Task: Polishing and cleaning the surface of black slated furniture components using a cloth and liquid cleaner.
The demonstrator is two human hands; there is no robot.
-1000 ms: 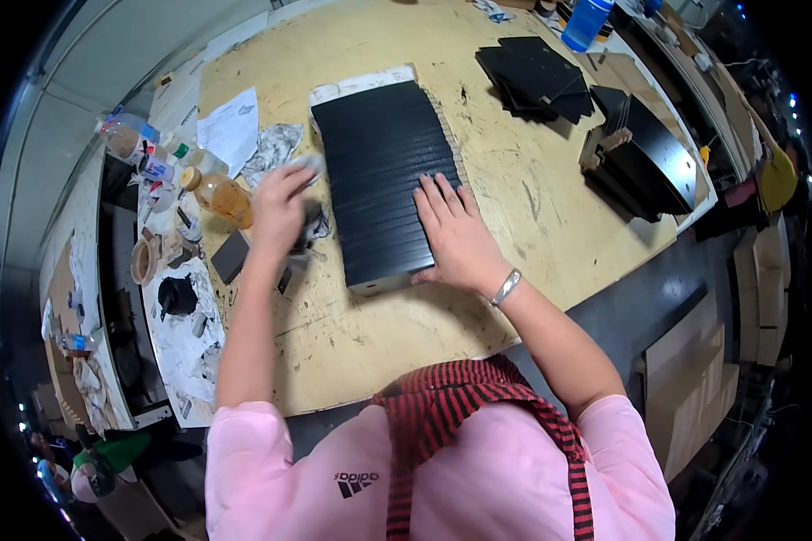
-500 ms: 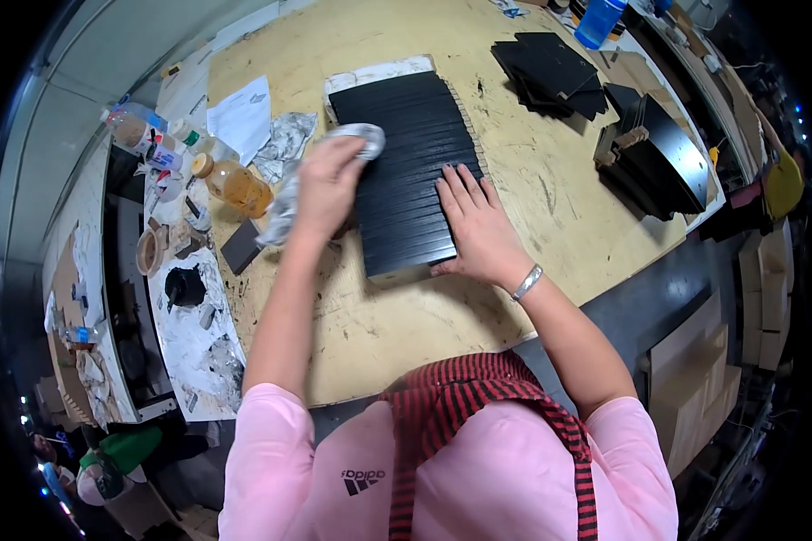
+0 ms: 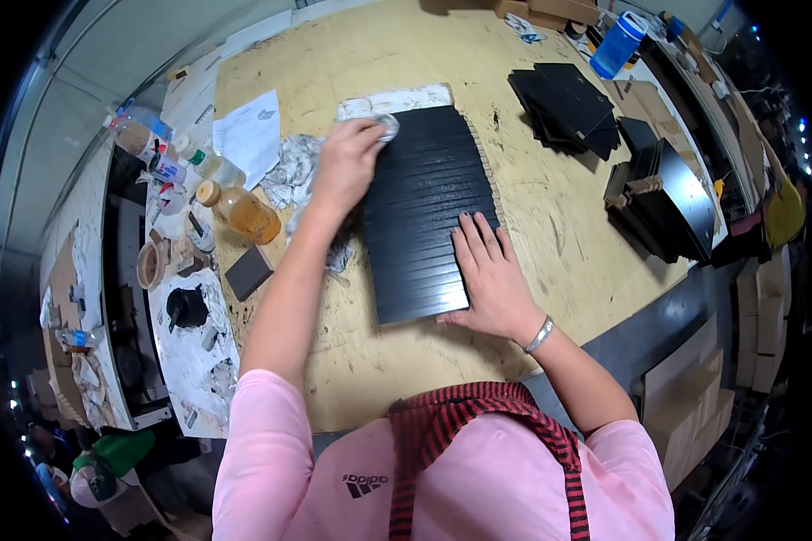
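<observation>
A long row of black boards (image 3: 419, 203), their strips overlapping closely, lies before me with brown raw edges along its right side. At its far left edge, my left hand (image 3: 345, 167) is closed around a whitish cloth (image 3: 389, 128), most of it hidden by the fingers. My right hand (image 3: 496, 279) rests flat on the near right corner of the boards, fingers spread and thumb at the near edge. Under the far end a white-smeared slab (image 3: 397, 97) shows. Crumpled grey-white rags (image 3: 293, 171) lie left of my left hand.
Left of the boards are a dark block (image 3: 249, 273), a bottle of amber liquid (image 3: 244, 215), other bottles and a white paper sheet (image 3: 248, 135). At right are stacked black panels (image 3: 564, 104), a standing black stack (image 3: 668, 198) and a blue bottle (image 3: 619, 45).
My left hand has moved the cloth toward the far left edge of the boards. My right hand stays on the near right corner. The whole view has shifted slightly.
</observation>
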